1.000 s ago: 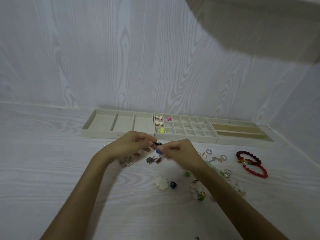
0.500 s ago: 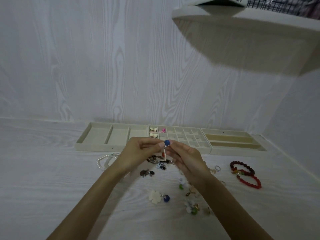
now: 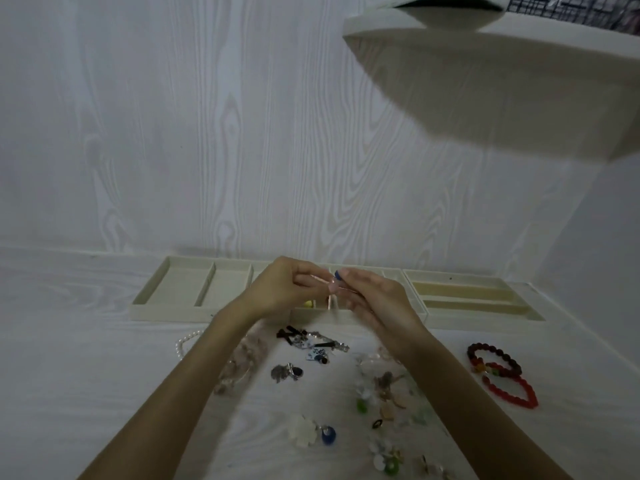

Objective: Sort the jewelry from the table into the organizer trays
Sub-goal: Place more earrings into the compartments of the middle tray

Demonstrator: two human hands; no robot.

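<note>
My left hand and my right hand meet above the middle organizer tray, which they mostly hide. Both pinch a small blue-bead earring between their fingertips. A three-section cream tray lies to the left and a long-slot tray to the right. Loose jewelry lies on the white table in front: a dark clip cluster, a white flower with a blue bead, and green and white pieces.
Dark red and bright red bead bracelets lie at the right. A pearl strand peeks out left of my left forearm. A wood-grain wall stands behind the trays, and a shelf overhangs at the upper right.
Both hands have lifted the blue-bead earring from the table up and forward, to over the middle tray. The view has tilted upward, bringing the shelf into sight.
</note>
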